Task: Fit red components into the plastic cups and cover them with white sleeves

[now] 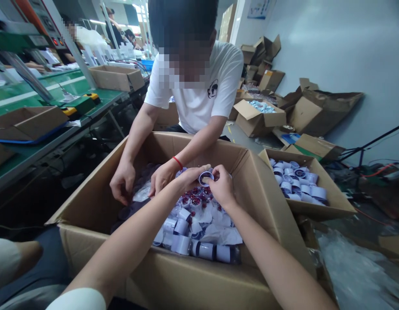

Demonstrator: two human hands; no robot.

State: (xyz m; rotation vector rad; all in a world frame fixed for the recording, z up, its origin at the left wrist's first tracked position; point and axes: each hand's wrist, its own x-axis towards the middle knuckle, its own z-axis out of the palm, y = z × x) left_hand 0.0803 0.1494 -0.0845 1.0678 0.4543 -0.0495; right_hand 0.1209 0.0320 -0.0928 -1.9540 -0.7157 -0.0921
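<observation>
Above the contents of a large cardboard box (199,275), a small white round cup (202,173) with a dark inside is held between both my hands. My left hand (192,174) grips it from the left side. My right hand (222,186) closes on its right edge, with a fingertip reaching over the opening. Below lie many white cylinders (181,243), some with dark or clear ends. Cups with red pieces (195,201) sit beneath my hands, beside crumpled white paper (221,232).
A person across the box has both hands (162,176) inside it, near a clear plastic bag (143,191). A smaller carton (335,209) of white cylinders stands at right. Plastic film (357,262) lies lower right. A green workbench (112,98) runs along the left.
</observation>
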